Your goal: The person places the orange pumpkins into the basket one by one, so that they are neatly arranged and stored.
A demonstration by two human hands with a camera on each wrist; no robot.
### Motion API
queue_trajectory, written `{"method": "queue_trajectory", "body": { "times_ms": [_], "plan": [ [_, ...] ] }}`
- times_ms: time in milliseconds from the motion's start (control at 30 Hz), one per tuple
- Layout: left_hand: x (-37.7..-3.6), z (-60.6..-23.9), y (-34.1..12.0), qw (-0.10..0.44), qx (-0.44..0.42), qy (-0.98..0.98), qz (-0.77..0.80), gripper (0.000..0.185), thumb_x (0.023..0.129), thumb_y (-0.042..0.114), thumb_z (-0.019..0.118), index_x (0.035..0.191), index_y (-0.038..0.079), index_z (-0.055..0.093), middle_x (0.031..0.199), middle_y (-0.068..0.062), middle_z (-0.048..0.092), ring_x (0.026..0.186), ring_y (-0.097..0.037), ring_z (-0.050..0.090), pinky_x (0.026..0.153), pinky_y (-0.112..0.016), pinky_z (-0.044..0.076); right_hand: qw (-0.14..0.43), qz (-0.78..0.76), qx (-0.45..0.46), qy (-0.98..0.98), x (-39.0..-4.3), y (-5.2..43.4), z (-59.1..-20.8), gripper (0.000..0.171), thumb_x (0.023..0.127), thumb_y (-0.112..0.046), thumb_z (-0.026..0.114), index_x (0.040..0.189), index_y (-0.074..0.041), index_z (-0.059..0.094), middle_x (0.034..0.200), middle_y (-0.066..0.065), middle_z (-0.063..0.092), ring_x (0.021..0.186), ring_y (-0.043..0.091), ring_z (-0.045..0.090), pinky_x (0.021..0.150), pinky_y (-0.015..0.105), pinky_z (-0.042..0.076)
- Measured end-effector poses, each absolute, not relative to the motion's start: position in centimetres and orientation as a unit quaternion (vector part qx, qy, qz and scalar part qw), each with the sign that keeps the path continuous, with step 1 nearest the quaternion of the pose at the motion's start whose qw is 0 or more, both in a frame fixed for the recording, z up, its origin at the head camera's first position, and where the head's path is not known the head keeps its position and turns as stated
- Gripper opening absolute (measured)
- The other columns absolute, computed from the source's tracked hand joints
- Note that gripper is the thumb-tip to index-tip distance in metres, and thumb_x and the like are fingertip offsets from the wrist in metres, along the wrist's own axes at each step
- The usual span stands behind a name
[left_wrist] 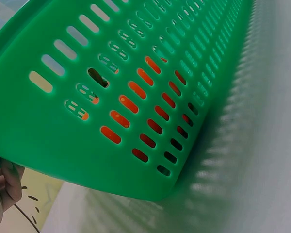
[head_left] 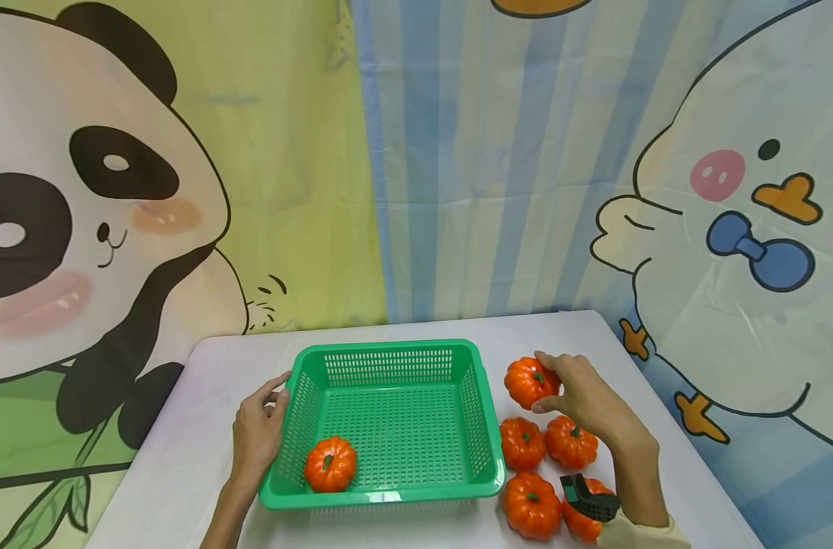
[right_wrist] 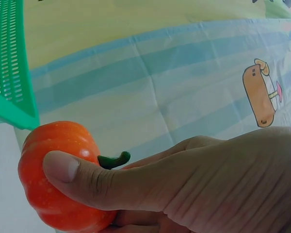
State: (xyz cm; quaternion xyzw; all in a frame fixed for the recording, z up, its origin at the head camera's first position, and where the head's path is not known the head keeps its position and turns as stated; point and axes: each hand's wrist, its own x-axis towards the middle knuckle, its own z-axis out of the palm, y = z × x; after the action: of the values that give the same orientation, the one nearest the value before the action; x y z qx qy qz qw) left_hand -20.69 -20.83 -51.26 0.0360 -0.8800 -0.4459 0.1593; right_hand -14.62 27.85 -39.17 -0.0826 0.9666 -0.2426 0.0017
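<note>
My right hand (head_left: pixel 588 396) grips an orange toy pumpkin (head_left: pixel 529 383) with a green stem, just right of the green plastic basket (head_left: pixel 488 457). In the right wrist view the thumb lies across the front of this pumpkin (right_wrist: pixel 63 194), and the other fingers are mostly hidden behind it. At the basket's left side, my left hand (head_left: pixel 257 431) holds the rim with its fingers. One pumpkin (head_left: pixel 330 463) sits inside the basket at the near left corner; the left wrist view shows its orange skin through the slots of the basket wall (left_wrist: pixel 77 141).
Several more pumpkins (head_left: pixel 532 505) stand on the white table (head_left: pixel 561 332) right of the basket, below my right hand. One of them is partly covered by the dark wrist device (head_left: pixel 588 499). A curtain (head_left: pixel 444 168) with cartoon animals hangs behind the table.
</note>
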Motion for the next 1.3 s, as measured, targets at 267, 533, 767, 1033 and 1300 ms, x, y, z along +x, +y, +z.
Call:
{"method": "queue_trajectory", "body": {
  "times_ms": [267, 533, 767, 1033, 1300],
  "plan": [
    [-20.7, -51.3, -20.8, 0.158, 0.036, -0.880, -0.447, 0.037, 0.113, 0.017, 0.060, 0.148, 0.011, 0.069, 0.106, -0.023, 0.080, 0.061, -0.008, 0.067, 0.055, -0.028, 0.048, 0.006, -0.240, -0.099, 0.966, -14.6, 27.6, -38.7, 0.083, 0.082, -0.013, 0.095, 0.151, 0.013, 0.057, 0.111, 0.009, 0.078, 0.098, 0.022, 0.065, 0.097, 0.053, 0.059],
    [-20.9, -51.4, -20.8, 0.154, 0.036, -0.880, -0.448, 0.038, 0.113, 0.017, 0.059, 0.149, 0.011, 0.068, 0.105, -0.023, 0.079, 0.059, -0.009, 0.065, 0.053, -0.028, 0.046, 0.009, -0.238, -0.093, 0.967, -14.3, 26.8, -38.0, 0.085, 0.084, -0.015, 0.094, 0.154, 0.009, 0.055, 0.109, 0.006, 0.075, 0.105, 0.026, 0.063, 0.103, 0.058, 0.056],
    [-20.7, -51.2, -20.9, 0.153, 0.035, -0.880, -0.449, 0.038, 0.113, 0.017, 0.058, 0.149, 0.010, 0.068, 0.106, -0.024, 0.079, 0.059, -0.009, 0.065, 0.054, -0.028, 0.045, 0.012, -0.240, -0.108, 0.965, -14.5, 26.3, -37.9, 0.083, 0.083, -0.014, 0.095, 0.153, 0.011, 0.056, 0.107, 0.003, 0.078, 0.097, 0.019, 0.065, 0.100, 0.053, 0.060],
    [-20.5, -51.1, -21.0, 0.159, 0.040, -0.879, -0.448, 0.038, 0.113, 0.017, 0.059, 0.148, 0.010, 0.069, 0.107, -0.024, 0.079, 0.060, -0.008, 0.065, 0.054, -0.028, 0.046, 0.005, -0.252, -0.112, 0.961, -14.5, 25.7, -37.9, 0.084, 0.085, -0.016, 0.093, 0.155, 0.010, 0.054, 0.115, 0.009, 0.078, 0.108, 0.027, 0.067, 0.108, 0.061, 0.054],
    [-20.7, -51.3, -20.8, 0.155, 0.043, -0.880, -0.447, 0.037, 0.112, 0.017, 0.060, 0.148, 0.012, 0.070, 0.106, -0.022, 0.080, 0.060, -0.010, 0.066, 0.055, -0.028, 0.047, 0.007, -0.256, -0.108, 0.960, -14.0, 25.8, -38.1, 0.086, 0.085, -0.018, 0.093, 0.157, 0.007, 0.053, 0.119, 0.010, 0.076, 0.113, 0.032, 0.065, 0.107, 0.063, 0.053]
  ]
}}
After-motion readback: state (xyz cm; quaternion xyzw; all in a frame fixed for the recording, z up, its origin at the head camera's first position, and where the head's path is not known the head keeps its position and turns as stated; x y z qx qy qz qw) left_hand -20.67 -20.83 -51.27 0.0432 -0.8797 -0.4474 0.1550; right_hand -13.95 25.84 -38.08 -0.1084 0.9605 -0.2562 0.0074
